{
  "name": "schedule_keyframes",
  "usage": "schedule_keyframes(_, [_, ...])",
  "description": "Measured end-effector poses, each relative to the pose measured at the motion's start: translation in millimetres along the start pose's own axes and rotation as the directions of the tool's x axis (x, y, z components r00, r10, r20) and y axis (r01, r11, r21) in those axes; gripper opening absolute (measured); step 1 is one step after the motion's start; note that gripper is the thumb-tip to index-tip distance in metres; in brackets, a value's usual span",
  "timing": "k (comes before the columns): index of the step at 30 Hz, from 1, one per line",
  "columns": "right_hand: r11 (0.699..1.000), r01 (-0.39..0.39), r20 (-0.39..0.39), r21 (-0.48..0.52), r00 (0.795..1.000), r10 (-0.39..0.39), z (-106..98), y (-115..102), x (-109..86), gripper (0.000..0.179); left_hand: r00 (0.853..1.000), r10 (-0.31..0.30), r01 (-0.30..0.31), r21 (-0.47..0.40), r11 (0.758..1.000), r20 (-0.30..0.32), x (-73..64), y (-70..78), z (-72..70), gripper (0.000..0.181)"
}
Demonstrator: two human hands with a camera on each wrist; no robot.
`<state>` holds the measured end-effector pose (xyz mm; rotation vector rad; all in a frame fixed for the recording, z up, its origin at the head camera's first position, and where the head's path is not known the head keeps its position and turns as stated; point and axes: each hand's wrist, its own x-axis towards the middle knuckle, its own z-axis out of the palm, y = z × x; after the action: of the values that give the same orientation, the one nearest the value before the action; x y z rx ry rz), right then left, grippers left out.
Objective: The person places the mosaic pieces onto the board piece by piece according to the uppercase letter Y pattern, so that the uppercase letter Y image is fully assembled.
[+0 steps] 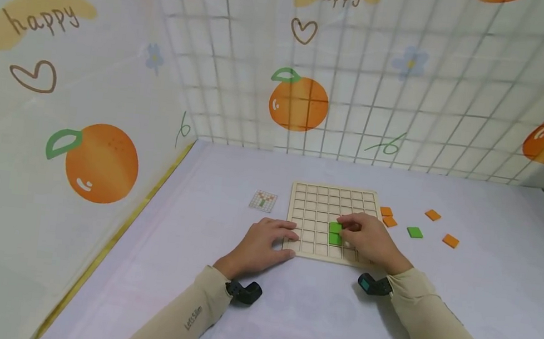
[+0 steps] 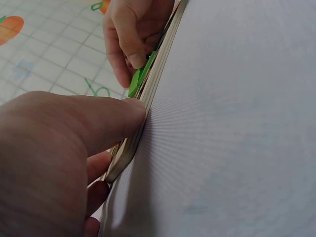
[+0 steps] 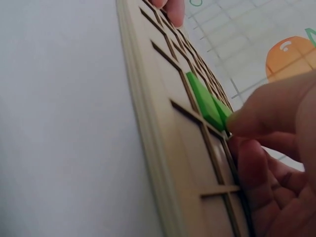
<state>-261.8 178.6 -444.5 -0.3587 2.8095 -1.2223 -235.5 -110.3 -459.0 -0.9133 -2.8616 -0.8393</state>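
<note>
A square wooden grid board (image 1: 312, 255) lies on the table, with two green square tiles side by side in its lower middle. My right hand (image 1: 367, 239) pinches the farther green tile (image 1: 335, 227) between thumb and fingers. This tile looks slightly tilted in the right wrist view, and the fingers hide part of it. The nearer green tile (image 3: 205, 101) sits in a cell of the grid. At the board's left side, my left hand (image 1: 263, 244) rests its fingertips on the edge, the thumb (image 2: 116, 116) extended along the near corner.
A small printed pattern card (image 1: 263, 201) lies left of the board. To the right are two orange tiles (image 1: 390, 221) close to the board's edge, a loose green tile (image 1: 415, 232) and two more orange tiles (image 1: 451, 241). A patterned curtain (image 1: 240, 99) hangs behind the table.
</note>
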Motion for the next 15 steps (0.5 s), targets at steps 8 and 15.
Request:
schedule_keyframes(8, [1.0,0.015,-0.007,-0.006,1.0,-0.015,0.2,-2.0,0.1,0.032,1.0,-0.006,0.006,-0.013,1.0,0.007,-0.1,1.8,-2.5,0.034])
schedule_keyframes(15, [1.0,0.016,-0.007,-0.018,1.0,-0.016,0.7,-3.1,-0.6,0.028,1.0,-0.015,0.015,-0.016,1.0,0.01,-0.3,1.4,-2.2,0.034])
